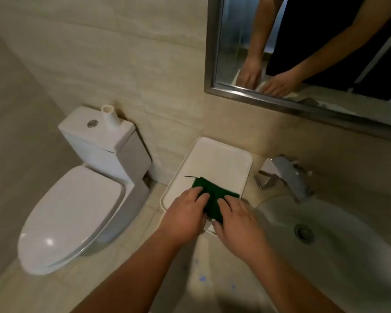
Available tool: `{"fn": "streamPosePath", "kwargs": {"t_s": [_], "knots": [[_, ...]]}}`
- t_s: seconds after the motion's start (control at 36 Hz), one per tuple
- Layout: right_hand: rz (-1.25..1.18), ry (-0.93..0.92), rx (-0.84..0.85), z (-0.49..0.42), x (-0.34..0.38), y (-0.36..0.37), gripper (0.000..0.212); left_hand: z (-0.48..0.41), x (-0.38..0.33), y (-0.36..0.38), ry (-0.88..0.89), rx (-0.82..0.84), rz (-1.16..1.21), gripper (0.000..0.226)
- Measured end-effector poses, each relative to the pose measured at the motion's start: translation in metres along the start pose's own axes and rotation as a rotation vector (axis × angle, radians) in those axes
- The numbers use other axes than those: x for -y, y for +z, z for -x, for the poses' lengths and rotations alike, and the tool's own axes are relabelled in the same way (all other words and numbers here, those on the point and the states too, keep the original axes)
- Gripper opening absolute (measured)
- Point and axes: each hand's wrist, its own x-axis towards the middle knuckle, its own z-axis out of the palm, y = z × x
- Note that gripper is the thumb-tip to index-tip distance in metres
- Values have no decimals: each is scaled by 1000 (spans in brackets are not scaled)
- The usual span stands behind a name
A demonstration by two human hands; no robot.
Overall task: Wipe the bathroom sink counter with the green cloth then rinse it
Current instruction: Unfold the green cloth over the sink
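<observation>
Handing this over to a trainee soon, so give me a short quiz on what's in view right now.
1. True or false: the green cloth lies on the white tray.
2. Which hands are on the cloth? A: left hand only. B: right hand only. C: both.
3. Fill in: the faucet stands to the ___ of the tray.
Key: 1 true; 2 C; 3 right.
</observation>
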Motion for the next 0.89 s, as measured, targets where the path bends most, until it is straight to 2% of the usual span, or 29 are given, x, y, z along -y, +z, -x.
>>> {"fn": "streamPosePath", "kwargs": {"t_s": [0.14,0.25,0.33,0.42,0.5,0.56,0.58,0.61,0.69,0.72,0.83,0.89], "knots": [[51,-27,-42,-18,-5,19,36,-12,10,9,15,73,-78,54],[87,-29,-152,-26,-10,31,11,-16,16,15,34,-6,-76,36],[101,-63,-200,-29,-11,31,16,-20,18,13,66,-48,-81,26],[94,-78,-222,-33,-12,23,21,-24,16,6,78,-69,-65,26],[-6,-65,-215,-35,-15,8,11,-24,8,-9,34,-103,-7,31],[-101,-58,-194,-35,-17,-7,3,-21,-3,-24,3,-104,56,51],[-158,-34,-173,-34,-17,-16,7,-20,-8,-32,-1,-101,91,57],[-220,-1,-154,-33,-17,-25,11,-18,-13,-40,-1,-104,124,54],[-491,102,-140,-25,-16,-53,10,-18,-24,-57,-24,-149,247,21],[-615,137,-149,-22,-15,-62,7,-18,-29,-62,-36,-169,288,16],[-1099,208,-238,-6,-21,-83,8,-18,-56,-76,-73,-271,478,17],[-1370,202,-217,2,-30,-87,18,-19,-70,-76,-89,-324,648,19]]}}
